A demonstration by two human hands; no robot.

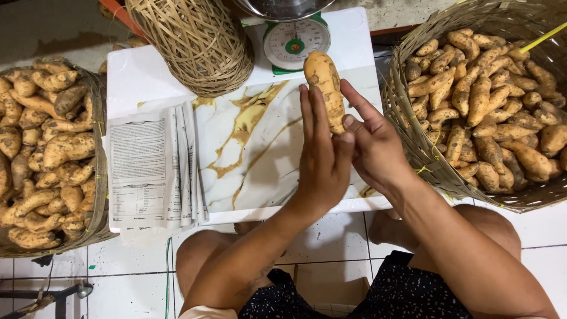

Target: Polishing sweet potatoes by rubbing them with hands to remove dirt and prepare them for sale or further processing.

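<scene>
A long tan sweet potato [326, 85] stands upright between my two hands above the white marbled table [254, 147]. My left hand [322, 159] lies flat against its left side, fingers straight and pointing away from me. My right hand [372, 142] cups it from the right, thumb pressed on its lower end. Both hands hold it just in front of the green kitchen scale [293, 42].
A woven basket [413, 142] full of sweet potatoes sits at the right, another full basket [97, 195] at the left. An upturned wicker basket [192, 44] stands at the table's back. Sheets of newspaper [150, 168] lie on the table's left. My knees are under the table edge.
</scene>
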